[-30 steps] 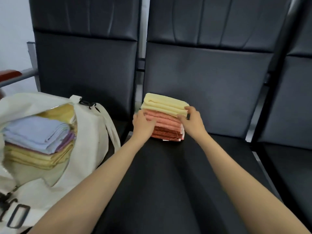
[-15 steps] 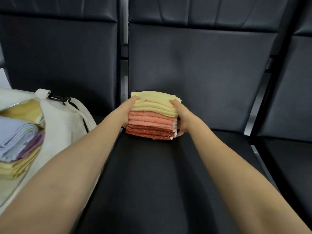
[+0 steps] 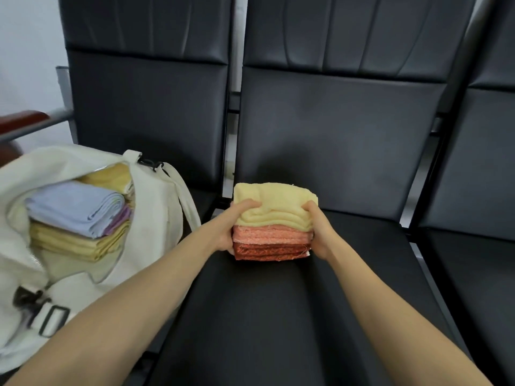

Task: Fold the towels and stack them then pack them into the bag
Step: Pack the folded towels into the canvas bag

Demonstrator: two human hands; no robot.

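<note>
A stack of folded towels [image 3: 271, 231], yellow on top, pink in the middle and dark orange at the bottom, is gripped from both sides. My left hand [image 3: 230, 228] clamps its left side with the thumb on the yellow top. My right hand [image 3: 317, 232] clamps its right side the same way. The stack is over the black middle seat [image 3: 278, 316]. An open white bag [image 3: 156, 218] stands on the seat to the left. Inside it lies a folded towel pile [image 3: 78, 218] with lilac on top and yellow below.
The seat backrests [image 3: 334, 135] rise just behind the stack. The bag's strap [image 3: 185, 201] hangs on the bag's right side, close to my left forearm. A wooden armrest [image 3: 25, 119] on a metal rail sits at the far left. Another black seat [image 3: 479, 274] lies to the right.
My hands went from touching the stack's sides to gripping it with thumbs on top. The stack has come toward me from the backrest. The view swung, and more of the bag shows.
</note>
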